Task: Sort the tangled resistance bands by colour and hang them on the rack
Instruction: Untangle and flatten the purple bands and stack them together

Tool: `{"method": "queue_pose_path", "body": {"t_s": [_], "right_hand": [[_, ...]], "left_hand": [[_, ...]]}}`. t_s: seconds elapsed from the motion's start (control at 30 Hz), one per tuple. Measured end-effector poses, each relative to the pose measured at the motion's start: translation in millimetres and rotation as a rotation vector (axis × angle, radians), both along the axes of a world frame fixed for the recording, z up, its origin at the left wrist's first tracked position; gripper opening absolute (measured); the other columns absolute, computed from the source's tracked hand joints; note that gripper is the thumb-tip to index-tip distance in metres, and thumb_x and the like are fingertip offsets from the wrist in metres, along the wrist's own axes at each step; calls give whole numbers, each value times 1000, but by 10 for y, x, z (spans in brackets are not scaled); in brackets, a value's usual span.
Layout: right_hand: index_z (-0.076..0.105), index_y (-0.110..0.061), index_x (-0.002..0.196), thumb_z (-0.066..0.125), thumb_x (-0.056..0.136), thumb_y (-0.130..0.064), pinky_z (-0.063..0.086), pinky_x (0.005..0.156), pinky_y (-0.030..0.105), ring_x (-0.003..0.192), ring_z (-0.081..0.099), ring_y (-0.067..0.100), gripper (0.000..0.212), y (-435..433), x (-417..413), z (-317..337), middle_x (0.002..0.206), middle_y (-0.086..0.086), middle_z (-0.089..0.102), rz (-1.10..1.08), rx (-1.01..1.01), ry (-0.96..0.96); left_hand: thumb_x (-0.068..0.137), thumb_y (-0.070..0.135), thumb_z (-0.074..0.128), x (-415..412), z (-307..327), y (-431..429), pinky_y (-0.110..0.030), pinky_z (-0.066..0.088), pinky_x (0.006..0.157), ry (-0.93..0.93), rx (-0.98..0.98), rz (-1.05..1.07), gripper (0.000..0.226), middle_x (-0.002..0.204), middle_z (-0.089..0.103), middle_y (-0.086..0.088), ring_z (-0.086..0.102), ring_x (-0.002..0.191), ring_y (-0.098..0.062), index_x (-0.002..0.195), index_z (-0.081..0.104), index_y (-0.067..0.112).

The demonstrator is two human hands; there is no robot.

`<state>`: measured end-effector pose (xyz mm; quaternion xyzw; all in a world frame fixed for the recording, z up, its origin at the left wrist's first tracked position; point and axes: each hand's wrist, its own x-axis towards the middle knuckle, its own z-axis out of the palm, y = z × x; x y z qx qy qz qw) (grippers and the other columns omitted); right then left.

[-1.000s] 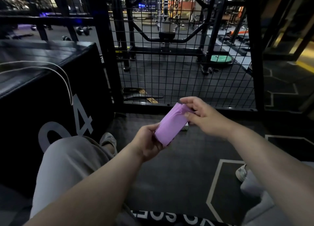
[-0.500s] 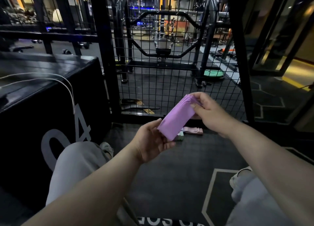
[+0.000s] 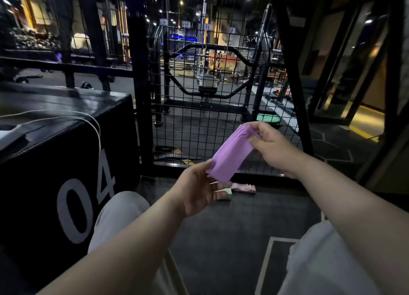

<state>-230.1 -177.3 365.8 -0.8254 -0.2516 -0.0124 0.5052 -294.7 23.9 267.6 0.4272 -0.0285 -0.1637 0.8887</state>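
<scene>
A flat bundle of purple resistance bands (image 3: 230, 155) is held slanted in front of me, between both hands. My left hand (image 3: 197, 188) grips its lower end. My right hand (image 3: 272, 146) pinches its upper end with thumb and fingers. On the floor just behind my left hand lie a pink band (image 3: 244, 188) and a pale green band (image 3: 226, 195), partly hidden by my fingers. A black wire mesh rack panel (image 3: 199, 126) stands upright right behind the bands.
A black box marked "04" (image 3: 66, 161) fills the left, with a white cable (image 3: 95, 126) draped over its edge. Thick black posts (image 3: 141, 117) frame the mesh. My knees in grey trousers sit low on both sides. Gym machines stand beyond the mesh.
The view has tilted upward, showing more of the gym. Both hands have stayed on the purple bands and lifted them slightly. The pink and green bands on the floor came into sight.
</scene>
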Motion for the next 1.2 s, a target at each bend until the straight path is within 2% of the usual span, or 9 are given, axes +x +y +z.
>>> {"method": "queue_pose_path", "body": {"t_s": [0.1,0.2,0.37,0.5,0.6,0.8,0.97,1.07,1.2], "right_hand": [[55,-30,132,52,104,-21,42,112,34,123,56,5,29,18,-44,54,129,-13,62,-5,2,6],[53,-26,138,53,104,-20,43,111,34,124,55,9,34,18,-78,72,131,-10,62,-35,-11,8],[61,-17,126,51,104,-10,49,100,38,107,62,20,26,2,-149,78,118,3,67,-144,70,69],[66,-14,120,51,103,-11,56,93,47,89,65,20,22,11,-205,175,104,8,71,-221,165,206],[68,-14,107,51,103,-11,60,81,41,79,67,18,17,54,-272,300,88,4,72,-223,182,229],[68,-13,103,54,101,-10,60,85,44,80,68,18,14,104,-334,596,87,6,73,-208,130,186],[66,-10,114,56,100,-10,62,80,41,78,72,17,17,132,-312,725,90,9,74,-209,139,189],[66,-8,111,57,99,-9,62,80,45,79,72,18,15,147,-282,755,93,12,74,-218,183,210],[66,-3,106,57,99,-7,63,77,46,73,69,17,12,169,-270,782,84,10,71,-218,234,252]], "left_hand": [[85,32,70,-57,12,4,-32,48,71,-117,111,6,36,101,67,-7,64,86,-22,117,65,16],[88,14,73,-61,1,3,-31,45,68,-175,263,97,28,95,69,-4,66,80,-19,114,64,18],[86,3,75,-40,-13,19,-43,45,76,-274,291,255,69,92,71,-6,67,74,-23,137,41,35],[75,-9,81,-56,-53,7,-37,55,82,-394,348,290,77,89,57,-10,58,85,-24,130,51,35],[74,-3,84,-43,-45,-43,-35,54,75,-420,368,328,63,91,56,-14,56,84,-26,119,60,32],[77,0,83,2,117,-62,-32,54,65,-419,355,352,56,99,58,-12,61,79,-18,120,53,19],[67,12,91,60,174,-118,-34,56,73,-379,380,380,83,97,63,-4,65,86,-17,136,49,32],[68,13,92,50,183,-165,-31,57,75,-390,430,378,73,101,66,-5,67,88,-14,130,56,25],[67,16,93,56,190,-271,-43,61,83,-395,511,420,60,106,69,-8,70,91,-20,117,62,23]]}}
